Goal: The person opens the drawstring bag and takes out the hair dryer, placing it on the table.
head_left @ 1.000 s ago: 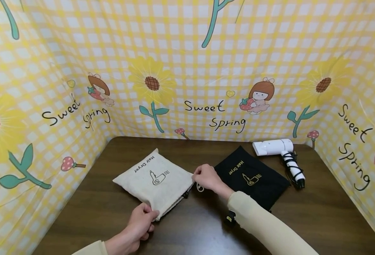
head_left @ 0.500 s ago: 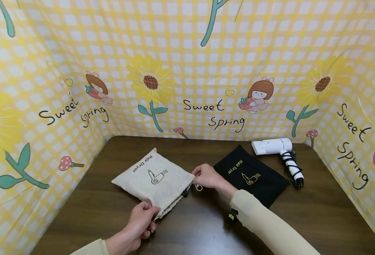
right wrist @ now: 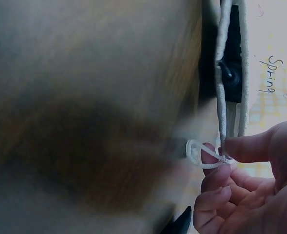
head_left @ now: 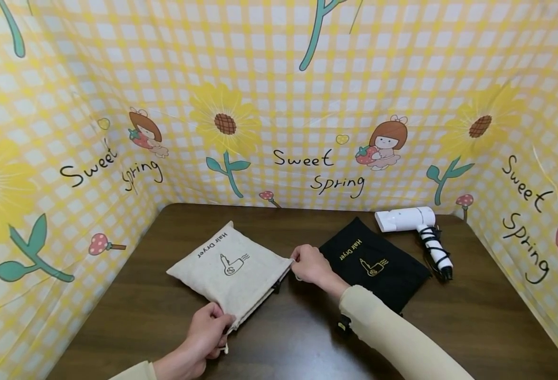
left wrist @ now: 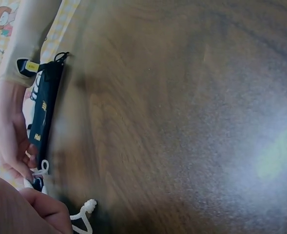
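A cream cloth drawstring bag [head_left: 233, 264], printed "Hair Dryer", lies bulging on the left of the table. My left hand [head_left: 205, 330] pinches the near corner of its mouth, and a knotted white cord [left wrist: 89, 204] hangs out below those fingers. At the mouth's other corner my right hand [head_left: 312, 264] pinches the cloth between thumb and fingers. A loop of white cord [right wrist: 194, 151] sticks out there in the right wrist view. The mouth is stretched between both hands, slightly gaping, with a black object [right wrist: 233, 78] showing inside. The rest of the contents is hidden.
A flat black drawstring bag [head_left: 364, 258] with gold "Hair Dryer" print lies beside my right hand, partly under the forearm. Behind it rests a white hair dryer [head_left: 407, 219], its black cord wound round the handle. Yellow checked cloth [head_left: 279, 105] encloses the table's back and sides.
The cream bag's mouth has been pulled straighter, its right corner shifting slightly right with my right hand. A knotted cord end now shows below my left hand.
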Demonstrator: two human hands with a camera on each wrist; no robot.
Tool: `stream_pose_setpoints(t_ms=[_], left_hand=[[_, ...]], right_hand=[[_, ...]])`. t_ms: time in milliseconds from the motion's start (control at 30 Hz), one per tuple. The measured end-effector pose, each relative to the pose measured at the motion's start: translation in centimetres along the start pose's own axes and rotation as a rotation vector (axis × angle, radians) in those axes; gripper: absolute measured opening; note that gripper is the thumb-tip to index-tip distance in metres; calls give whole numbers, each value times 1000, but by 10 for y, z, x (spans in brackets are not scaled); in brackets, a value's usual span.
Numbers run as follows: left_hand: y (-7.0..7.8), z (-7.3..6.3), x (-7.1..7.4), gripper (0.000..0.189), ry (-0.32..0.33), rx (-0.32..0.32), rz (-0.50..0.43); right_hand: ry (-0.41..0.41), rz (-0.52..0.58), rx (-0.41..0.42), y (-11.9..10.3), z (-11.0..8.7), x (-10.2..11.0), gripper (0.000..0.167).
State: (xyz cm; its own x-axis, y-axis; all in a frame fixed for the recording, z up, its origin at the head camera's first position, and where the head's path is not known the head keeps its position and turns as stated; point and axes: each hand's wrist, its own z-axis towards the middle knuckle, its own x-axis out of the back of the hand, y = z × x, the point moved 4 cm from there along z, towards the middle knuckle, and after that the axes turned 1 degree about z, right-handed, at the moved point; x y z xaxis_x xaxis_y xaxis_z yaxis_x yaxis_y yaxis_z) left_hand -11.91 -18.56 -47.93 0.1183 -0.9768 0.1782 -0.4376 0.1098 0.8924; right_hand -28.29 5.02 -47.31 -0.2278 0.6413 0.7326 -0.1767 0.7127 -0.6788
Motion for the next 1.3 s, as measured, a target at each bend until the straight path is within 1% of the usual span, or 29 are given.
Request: stream_pose_setpoints(t_ms=[133,400,500,667,800,900,1067,1200,1300], left_hand=[[1,-1,-2,25,-9,3,-5],[1,-5,-7,24,-12,37,1],[1,-7,-10,24,-16,43,-8],[2,-12,-17,24,-43,53,-41],[3,-12,-23,25,-80,58,-50],[4,-11,-25,24,-108,54,-41],[4,-8,-25,23,-123,35,9],[2,-6,-27,21,-106,35,47],[2,-5,-30,21,-90,40,63]], right_hand=[[10,-11,-11,0,2,1,9],[13,3,23,1,1,5,4],[23,13,28,0,-2,8,8],[34,28,9,1,-9,12,16],[41,32,-6,2,-16,13,14],[29,36,3,3,-22,14,10],[-5,40,41,3,-33,15,7],[-14,48,74,5,-40,15,7],[-12,50,81,8,-43,15,7]])
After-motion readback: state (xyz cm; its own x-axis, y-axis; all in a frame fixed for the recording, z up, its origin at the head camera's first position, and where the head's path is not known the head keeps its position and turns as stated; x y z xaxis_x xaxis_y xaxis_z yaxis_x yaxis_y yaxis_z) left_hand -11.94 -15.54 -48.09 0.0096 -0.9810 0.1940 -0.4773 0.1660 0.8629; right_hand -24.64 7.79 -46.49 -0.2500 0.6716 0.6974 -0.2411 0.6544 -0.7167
